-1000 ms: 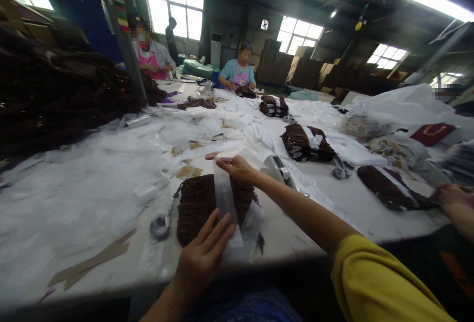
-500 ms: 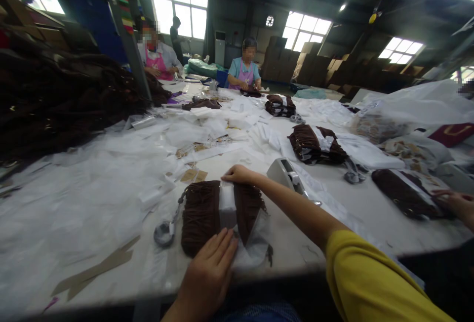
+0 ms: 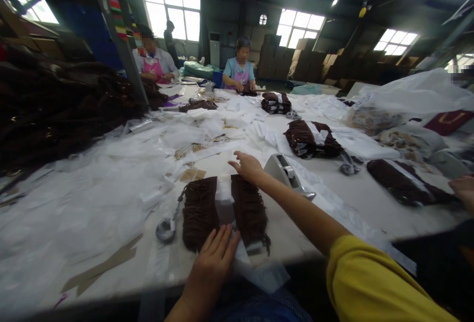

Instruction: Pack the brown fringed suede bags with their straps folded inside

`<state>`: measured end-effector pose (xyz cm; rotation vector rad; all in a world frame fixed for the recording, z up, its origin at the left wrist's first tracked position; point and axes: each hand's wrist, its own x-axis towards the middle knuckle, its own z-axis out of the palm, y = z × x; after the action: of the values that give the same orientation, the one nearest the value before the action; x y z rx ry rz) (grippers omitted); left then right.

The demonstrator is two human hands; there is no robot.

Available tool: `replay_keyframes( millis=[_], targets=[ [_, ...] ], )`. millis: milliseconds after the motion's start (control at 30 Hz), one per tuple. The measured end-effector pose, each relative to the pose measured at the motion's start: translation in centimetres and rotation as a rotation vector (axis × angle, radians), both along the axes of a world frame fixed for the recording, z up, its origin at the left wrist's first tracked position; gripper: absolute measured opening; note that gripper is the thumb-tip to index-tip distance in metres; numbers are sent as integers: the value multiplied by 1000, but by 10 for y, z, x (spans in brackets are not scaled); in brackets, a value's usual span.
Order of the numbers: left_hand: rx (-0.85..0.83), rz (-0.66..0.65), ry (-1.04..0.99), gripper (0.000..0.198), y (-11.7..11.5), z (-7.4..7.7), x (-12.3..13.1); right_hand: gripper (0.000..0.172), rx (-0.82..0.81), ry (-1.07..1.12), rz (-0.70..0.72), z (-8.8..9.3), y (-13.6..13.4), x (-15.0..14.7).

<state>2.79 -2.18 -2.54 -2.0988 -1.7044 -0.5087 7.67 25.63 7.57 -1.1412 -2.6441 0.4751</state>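
Note:
A brown fringed bag (image 3: 200, 213) lies flat on the table in front of me, with a white wrapping strip (image 3: 224, 196) across its middle. My left hand (image 3: 217, 253) rests flat, fingers stretched, on the near end of the strip. Beyond the bag's far edge, my right hand (image 3: 248, 166) reaches out with thumb and forefinger apart, close to the strip's far end. A thin translucent sheet (image 3: 266, 275) hangs over the table edge near my left wrist. Just right of my right forearm stands a grey tape dispenser (image 3: 283, 171). A wrapped grey strap coil (image 3: 165, 230) lies left of the bag.
White sheets (image 3: 92, 208) cover the table's left side, with brown paper strips (image 3: 101, 267) in front. More banded brown bags (image 3: 313, 139) lie to the right, and a co-worker's hand (image 3: 464, 191) is at the right edge. A dark pile (image 3: 66, 109) rises at left; two co-workers sit opposite.
My right hand has lifted off the strip's far end and moved away from me, its fingers spreading. The translucent sheet now drapes over the table edge. My left hand stays on the strip.

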Motion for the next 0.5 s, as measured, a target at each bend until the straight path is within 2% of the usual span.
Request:
replay_keyframes(
  millis=[67, 100, 167, 233, 300, 367, 433, 500],
  targets=[
    [-6, -2, 7, 56, -1, 3, 0, 40, -20, 181, -106, -4, -10, 38],
    [-11, 1, 9, 57, -1, 4, -1, 34, -101, 292, -173, -10, -15, 56],
    [-16, 0, 18, 56, -2, 6, -1, 28, -377, 498, -269, -25, -26, 86],
    [-16, -2, 28, 55, -1, 6, -3, 33, -558, 579, -294, -42, -36, 103],
    [1, -13, 39, 53, 0, 6, -4, 41, -651, 617, -281, -55, -45, 107],
    [25, -29, 42, 51, 1, 6, -5, 47, -834, 733, -263, -63, -50, 102],
    [42, -29, 35, 48, 1, 8, -5, 45, -1071, 840, -231, -67, -52, 94],
    [53, -14, 19, 46, 0, 10, -4, 39, -1221, 849, -170, -69, -52, 85]
  ],
)
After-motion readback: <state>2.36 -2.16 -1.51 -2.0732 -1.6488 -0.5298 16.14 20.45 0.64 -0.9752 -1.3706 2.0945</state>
